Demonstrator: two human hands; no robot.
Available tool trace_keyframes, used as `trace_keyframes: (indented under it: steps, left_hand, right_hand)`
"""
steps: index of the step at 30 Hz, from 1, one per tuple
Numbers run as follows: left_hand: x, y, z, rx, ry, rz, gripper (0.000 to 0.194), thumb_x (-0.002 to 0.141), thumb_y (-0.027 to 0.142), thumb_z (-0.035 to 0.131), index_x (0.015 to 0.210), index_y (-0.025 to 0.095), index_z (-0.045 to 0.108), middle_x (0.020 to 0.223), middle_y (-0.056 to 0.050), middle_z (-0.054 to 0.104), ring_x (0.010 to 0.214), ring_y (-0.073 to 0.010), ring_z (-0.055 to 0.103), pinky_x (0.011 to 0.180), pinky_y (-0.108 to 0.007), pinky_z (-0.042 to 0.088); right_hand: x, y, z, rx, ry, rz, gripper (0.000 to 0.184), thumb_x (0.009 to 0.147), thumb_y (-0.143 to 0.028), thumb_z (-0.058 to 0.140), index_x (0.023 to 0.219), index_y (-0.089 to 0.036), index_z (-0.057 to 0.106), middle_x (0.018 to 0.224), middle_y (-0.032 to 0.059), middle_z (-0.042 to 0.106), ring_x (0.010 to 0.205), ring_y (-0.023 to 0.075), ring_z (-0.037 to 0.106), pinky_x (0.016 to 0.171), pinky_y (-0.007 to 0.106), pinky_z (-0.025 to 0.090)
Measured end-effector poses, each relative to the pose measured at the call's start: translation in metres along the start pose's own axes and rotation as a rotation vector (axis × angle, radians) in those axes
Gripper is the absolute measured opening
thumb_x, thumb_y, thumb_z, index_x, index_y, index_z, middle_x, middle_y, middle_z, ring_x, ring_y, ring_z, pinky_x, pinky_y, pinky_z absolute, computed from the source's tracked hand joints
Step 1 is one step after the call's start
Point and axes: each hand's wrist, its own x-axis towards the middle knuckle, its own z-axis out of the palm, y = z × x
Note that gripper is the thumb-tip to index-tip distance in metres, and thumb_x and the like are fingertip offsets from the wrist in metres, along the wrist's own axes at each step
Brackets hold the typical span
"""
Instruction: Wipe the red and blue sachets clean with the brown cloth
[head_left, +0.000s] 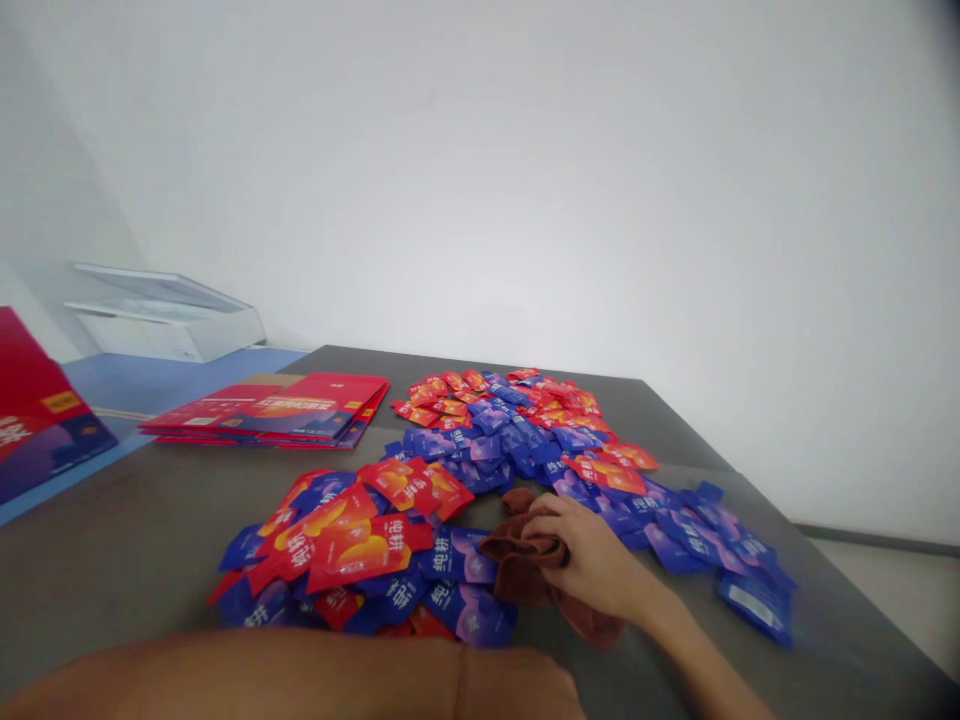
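Sachets [349,550] look slightly glossy plastic film from here; brown rag [523,578], matt cloth; flat cartons [341,390], smooth card; bench [165,540] matt.

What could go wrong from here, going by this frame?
1. The brown cloth in the right hand sits right by loose packets; a sweep could drag some along.
2. The blue packets on the right lie toward the table's side edge; a push that way might send them off.
3. The near pile is loosely heaped, red and blue mixed; a bump could make it slump.
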Motion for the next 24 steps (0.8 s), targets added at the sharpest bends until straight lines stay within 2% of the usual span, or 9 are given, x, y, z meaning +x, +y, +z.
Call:
trace_keyframes:
  steps: [2,3,5,7,9,11,15,19,24]
  left_hand:
    - [-0.023,0.001,-0.048,0.021,0.097,-0.008,0.019,0.100,0.040,0.064,0.086,0.027,0.064,0.075,0.002,0.072,0.069,-0.0145,0.069,0.062,-0.022,0.049]
    - [-0.036,-0.003,-0.075,0.052,0.159,-0.061,0.021,0.105,0.040,0.056,0.094,0.025,0.065,0.083,0.000,0.074,0.076,-0.0137,0.071,0.071,-0.021,0.051]
    - [-0.063,-0.024,-0.130,0.393,0.391,-0.508,0.033,0.112,0.037,0.039,0.100,0.023,0.066,0.091,0.000,0.074,0.082,-0.0121,0.070,0.082,-0.020,0.052]
    - [-0.089,-0.055,-0.174,0.534,0.497,-0.755,0.034,0.113,0.032,0.034,0.114,0.018,0.065,0.106,-0.008,0.073,0.099,-0.0198,0.070,0.091,-0.031,0.053]
    - [-0.111,-0.090,-0.201,0.608,0.488,-0.931,0.026,0.110,0.031,0.047,0.121,0.015,0.065,0.117,-0.012,0.070,0.105,-0.0249,0.070,0.091,-0.038,0.056]
    - [-0.127,-0.121,-0.213,0.651,0.424,-1.057,0.033,0.104,0.038,0.064,0.128,0.016,0.065,0.126,-0.010,0.067,0.108,-0.0253,0.068,0.093,-0.045,0.059]
    - [-0.141,-0.162,-0.212,0.696,0.297,-1.180,0.039,0.102,0.039,0.068,0.134,0.018,0.063,0.134,-0.011,0.065,0.114,-0.0262,0.067,0.096,-0.048,0.060]
    - [-0.139,-0.179,-0.209,0.720,0.245,-1.210,0.039,0.102,0.040,0.068,0.134,0.018,0.063,0.134,-0.011,0.064,0.114,-0.0267,0.067,0.096,-0.049,0.060]
    - [-0.137,-0.182,-0.209,0.725,0.270,-1.193,0.039,0.102,0.040,0.068,0.134,0.017,0.063,0.134,-0.012,0.065,0.114,-0.0265,0.067,0.095,-0.048,0.060]
  right_hand:
    - [0.000,0.000,0.000,0.007,0.003,-0.006,0.028,0.081,-0.008,0.069,0.101,-0.026,0.078,0.111,0.0041,0.072,0.101,0.0216,0.066,0.089,0.033,0.051]
    - [0.000,0.000,0.001,0.009,0.006,-0.005,0.029,0.081,-0.008,0.068,0.101,-0.026,0.078,0.110,0.0043,0.072,0.100,0.0215,0.066,0.089,0.033,0.051]
    - [0.000,0.000,0.001,0.010,0.009,0.003,0.029,0.081,-0.008,0.067,0.102,-0.026,0.078,0.109,0.0045,0.072,0.100,0.0215,0.066,0.088,0.032,0.051]
    - [0.000,0.000,0.001,0.004,0.006,0.006,0.030,0.081,-0.008,0.067,0.103,-0.026,0.078,0.109,0.0048,0.071,0.099,0.0216,0.066,0.088,0.033,0.051]
    - [0.000,-0.001,0.001,-0.002,-0.002,0.004,0.031,0.080,-0.008,0.067,0.103,-0.027,0.077,0.110,0.0048,0.071,0.100,0.0220,0.066,0.089,0.033,0.051]
    - [0.000,-0.001,0.001,-0.003,-0.006,0.006,0.032,0.079,-0.007,0.067,0.103,-0.027,0.077,0.110,0.0046,0.071,0.102,0.0222,0.066,0.090,0.033,0.051]
    - [-0.001,0.000,0.001,0.015,-0.011,0.008,0.032,0.079,-0.007,0.066,0.102,-0.027,0.077,0.111,0.0042,0.071,0.103,0.0218,0.066,0.092,0.034,0.051]
    - [-0.002,0.003,0.004,0.036,-0.004,0.004,0.034,0.079,-0.007,0.066,0.104,-0.027,0.076,0.114,0.0043,0.071,0.103,0.0217,0.066,0.094,0.035,0.050]
    - [-0.002,0.002,0.004,0.047,0.000,0.029,0.032,0.079,-0.006,0.066,0.100,-0.027,0.077,0.114,0.0037,0.072,0.101,0.0220,0.067,0.091,0.035,0.050]
